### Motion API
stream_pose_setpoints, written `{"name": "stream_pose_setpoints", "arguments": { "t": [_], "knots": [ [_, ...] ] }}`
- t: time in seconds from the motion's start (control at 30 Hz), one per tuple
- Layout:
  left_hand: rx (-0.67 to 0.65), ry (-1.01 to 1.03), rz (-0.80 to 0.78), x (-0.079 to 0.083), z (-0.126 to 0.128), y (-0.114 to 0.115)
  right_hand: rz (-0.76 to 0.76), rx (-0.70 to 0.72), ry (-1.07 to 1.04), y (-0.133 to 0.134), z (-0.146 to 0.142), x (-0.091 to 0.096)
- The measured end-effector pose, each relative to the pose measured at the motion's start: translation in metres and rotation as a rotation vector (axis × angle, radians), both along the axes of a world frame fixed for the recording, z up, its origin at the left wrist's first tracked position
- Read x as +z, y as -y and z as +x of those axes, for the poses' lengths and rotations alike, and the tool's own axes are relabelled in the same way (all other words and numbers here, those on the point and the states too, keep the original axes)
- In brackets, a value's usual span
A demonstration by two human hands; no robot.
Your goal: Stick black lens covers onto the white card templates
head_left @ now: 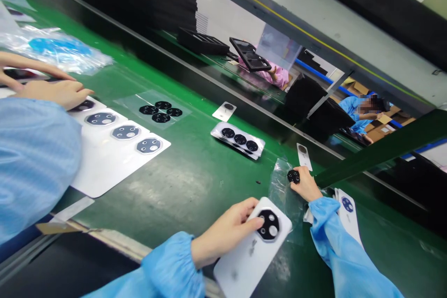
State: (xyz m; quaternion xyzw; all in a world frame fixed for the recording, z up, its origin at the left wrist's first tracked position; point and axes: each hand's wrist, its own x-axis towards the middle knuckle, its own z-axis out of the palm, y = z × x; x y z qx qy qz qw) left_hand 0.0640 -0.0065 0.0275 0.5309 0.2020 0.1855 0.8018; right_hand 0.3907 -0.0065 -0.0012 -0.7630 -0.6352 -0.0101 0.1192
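My left hand [226, 230] is closed around the side of a white phone back cover [246, 260], its thumb lying at the edge of the black octagonal camera area. Farther right, my right hand [307, 185] pinches a small black camera lens cover [294, 176] above a crumpled clear plastic bag [281, 179]. Close to my right forearm lies a small stack of white back covers [349, 221], partly hidden by the sleeve. Another white cover [303, 156] rests just beyond my right hand.
A co-worker's hand [56, 93] reaches over a row of white covers [101, 167] at left. On the green table [188, 177] are a sheet of black lens covers [161, 111], a stacked strip [240, 139] and plastic bags [66, 49]. A green post [377, 149] slants behind my right hand.
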Motion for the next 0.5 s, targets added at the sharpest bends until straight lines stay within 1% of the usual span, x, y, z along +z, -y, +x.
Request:
{"name": "stream_pose_setpoints", "arguments": {
  "t": [0.03,0.07,0.17,0.23,0.33,0.43,0.5],
  "knots": [
    [-0.055,-0.017,0.095,0.002,0.013,0.0,-0.009,0.003,0.003,0.0,-0.001,0.0],
    [-0.103,-0.008,0.121,0.002,0.027,-0.001,-0.019,0.007,0.004,0.0,-0.002,0.001],
    [-0.232,0.01,0.13,-0.002,0.067,-0.004,-0.058,0.024,-0.003,-0.001,-0.002,0.003],
    [-0.257,0.007,0.143,-0.008,0.086,-0.006,-0.092,0.036,-0.019,-0.002,0.002,0.006],
    [-0.214,-0.042,0.213,-0.02,0.096,-0.009,-0.158,0.04,-0.066,-0.005,0.011,0.012],
    [-0.159,-0.11,0.31,-0.028,0.094,-0.011,-0.244,0.026,-0.155,-0.011,0.022,0.016],
    [-0.139,-0.143,0.369,-0.03,0.091,-0.012,-0.312,0.006,-0.244,-0.016,0.028,0.018]
  ]
}}
